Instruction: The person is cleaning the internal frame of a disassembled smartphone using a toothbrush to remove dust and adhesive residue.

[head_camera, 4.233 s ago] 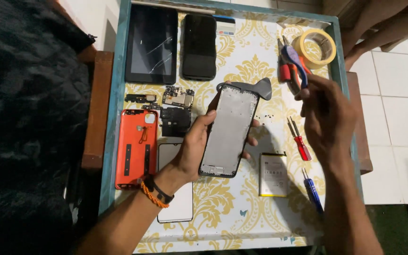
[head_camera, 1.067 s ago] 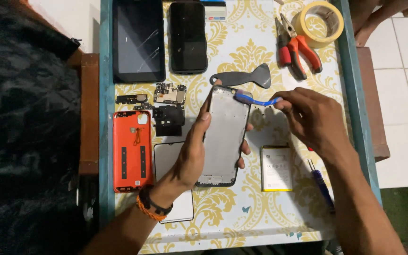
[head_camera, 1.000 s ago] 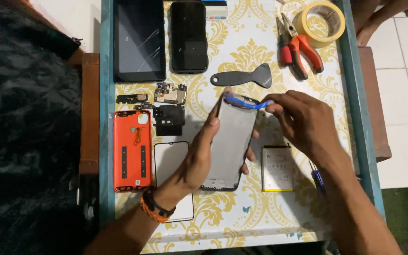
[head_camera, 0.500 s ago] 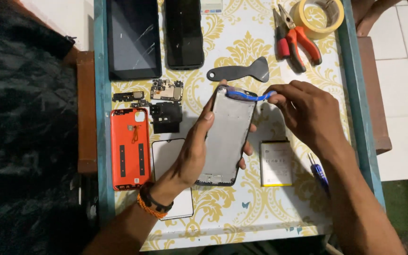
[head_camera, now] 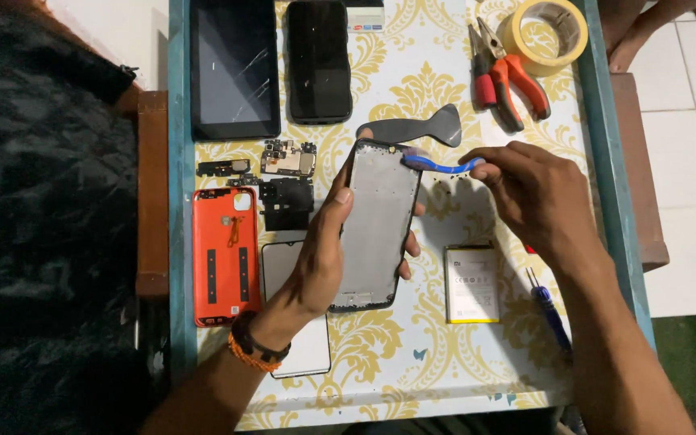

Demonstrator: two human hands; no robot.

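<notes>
Left hand (head_camera: 320, 258): gripping phone frame (head_camera: 376, 225), fingers wrapping both long edges, holding it above table (head_camera: 380, 370) middle.
Right hand (head_camera: 541, 193): pinching blue pry tool (head_camera: 437, 165), tip touching frame's top corner.
Lying around: orange back cover (head_camera: 225, 256) and glass panel (head_camera: 304, 354) toward left edge; circuit board (head_camera: 287, 157); black spudger (head_camera: 412, 129); battery (head_camera: 471, 283); pliers (head_camera: 505, 72) and tape roll (head_camera: 545, 32) near far right corner; two phones (head_camera: 235, 68) along far edge.
Doing it well, probably: keeping tool flat along the seam, sliding gently, bracing frame firmly.
Hard to make out: tool tip, blurring; screwdriver (head_camera: 551, 310) partly hiding behind right forearm; far phone tops cutting off.
</notes>
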